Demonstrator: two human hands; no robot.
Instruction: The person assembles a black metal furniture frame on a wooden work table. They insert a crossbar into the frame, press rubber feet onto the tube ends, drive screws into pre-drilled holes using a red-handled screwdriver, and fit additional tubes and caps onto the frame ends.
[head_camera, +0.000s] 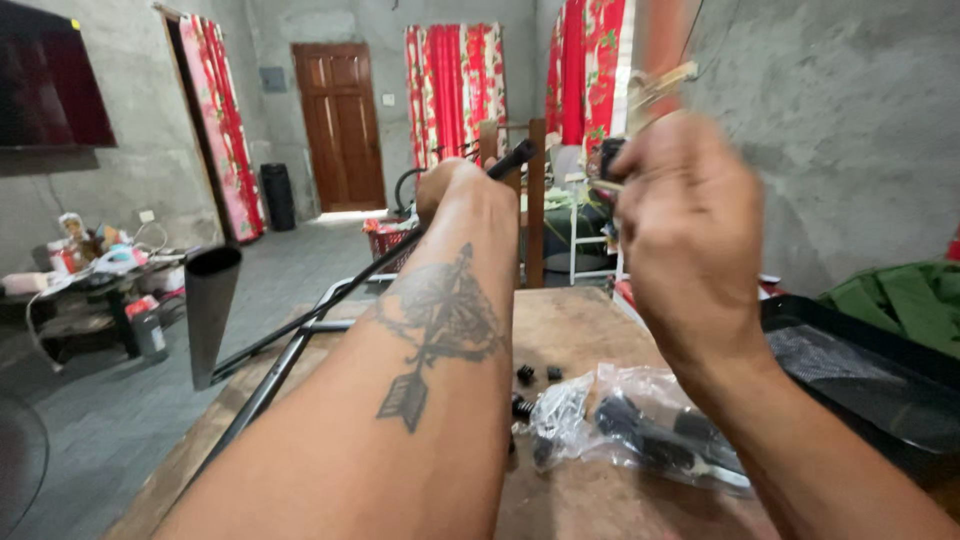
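My left hand is raised and closed around a thin black metal rod that slants down to the left toward a black cone-shaped part. My right hand is lifted beside it, blurred, fingers closed on a small black piece near the rod's upper end. Below my arms, on the wooden table, lies a clear plastic bag with black parts inside. Small black bits sit loose next to it.
A black mesh panel lies at the table's right, with green cloth behind it. A black tube frame rests on the table's left edge. Beyond stand red curtains, a wooden door and a cluttered low table.
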